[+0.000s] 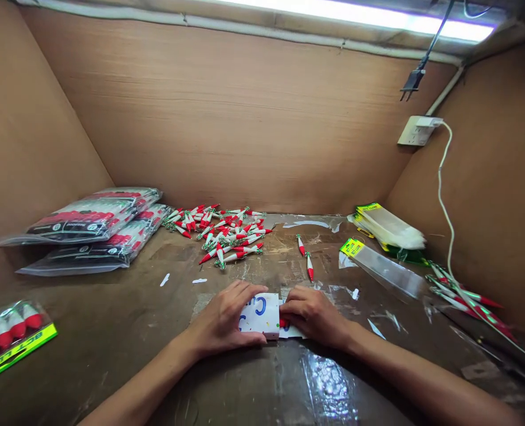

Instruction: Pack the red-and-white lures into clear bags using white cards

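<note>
Thumb and fingers of the left hand are wrapped, in the head view, around a small, flat-sided white box with blue lettering, held on the scuffed dark-brown tabletop. Bent fingers of the right hand are bunched at the box's right end, where a red tip is just glimpsed; whether it is pinched cannot be told. Far left, a glossy clear pack with a yellow-green header card is already filled with red-and-white lures, and wrinkled, bulky clear plastic bags are piled behind. Plenty seems left, though: a loose heap of spindle-shaped red-and-white lures is spread at the back, two loose lures are laid nearer, and smooth, flat clear sleeves with yellow headers, apparently unfilled, are stacked at the right.
</note>
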Available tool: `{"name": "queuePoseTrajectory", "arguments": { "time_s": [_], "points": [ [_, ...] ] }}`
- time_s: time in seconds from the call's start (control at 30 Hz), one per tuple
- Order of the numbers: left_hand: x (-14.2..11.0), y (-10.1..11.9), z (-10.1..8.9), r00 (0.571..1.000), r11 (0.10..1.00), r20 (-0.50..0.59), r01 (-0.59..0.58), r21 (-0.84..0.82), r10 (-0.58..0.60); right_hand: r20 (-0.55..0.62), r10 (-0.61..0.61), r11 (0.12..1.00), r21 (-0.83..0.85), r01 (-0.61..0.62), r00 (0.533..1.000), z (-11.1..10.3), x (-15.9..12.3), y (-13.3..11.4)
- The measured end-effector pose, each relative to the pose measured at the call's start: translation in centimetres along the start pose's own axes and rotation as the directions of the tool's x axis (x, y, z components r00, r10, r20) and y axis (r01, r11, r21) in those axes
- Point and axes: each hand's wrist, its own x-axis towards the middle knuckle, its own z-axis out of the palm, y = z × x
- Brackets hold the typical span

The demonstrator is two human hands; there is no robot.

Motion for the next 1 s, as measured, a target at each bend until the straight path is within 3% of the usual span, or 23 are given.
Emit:
{"name": "queuePoseTrajectory", "arguments": {
  "time_s": [0.2,0.3,0.33,0.43,0.53,0.63,0.7,0.8,0.9,1.0],
  "points": [
    [-0.1,-0.2,0.1,0.998,0.999,0.053,0.028,0.028,-0.029,0.041,-0.048,0.994,0.100,0.043,0.998,-1.4,0.3,0.0],
    [-0.2,-0.1,0.0,0.997,0.999,0.068,0.030,0.038,-0.033,-0.069,0.147,0.989,0.045,-0.144,0.987,-2.6,0.4,1.6],
    [-0.2,-0.1,-0.1,0.997,0.999,0.071,0.026,0.038,-0.029,-0.137,0.268,0.962,-0.013,-0.272,0.954,-2.9,0.4,2.4],
    [-0.3,0.0,-0.4,0.995,0.999,0.094,0.017,0.041,-0.021,-0.281,0.561,0.762,-0.190,-0.619,0.778,-3.4,0.4,5.1],
    [-0.4,0.0,-0.6,0.992,0.998,0.121,0.024,0.052,-0.030,-0.252,0.711,0.616,-0.227,-0.754,0.657,-3.4,0.2,7.1],
    [-0.5,-0.1,-0.8,0.991,0.998,0.124,0.034,0.053,-0.040,-0.200,0.784,0.598,-0.015,-0.802,0.588,-4.1,0.1,8.0],
    [-0.6,-0.1,-0.9,0.992,0.998,0.118,0.038,0.042,-0.043,-0.157,0.783,0.621,0.146,-0.770,0.601,-5.1,-0.1,8.1],
    [-0.6,-0.2,-1.0,0.992,0.998,0.114,0.051,0.023,-0.053,0.148,0.667,0.635,0.400,-0.661,0.731,-6.7,-0.8,7.3],
    [-0.5,-0.2,-1.0,0.991,0.998,0.114,0.063,0.027,-0.066,0.411,0.426,0.479,0.653,-0.587,0.806,-7.4,-1.4,6.0],
    [-0.5,-0.3,-0.9,0.990,0.997,0.120,0.070,0.032,-0.073,0.468,0.375,0.329,0.740,-0.587,0.800,-6.9,-1.6,5.2]
  ]
}}
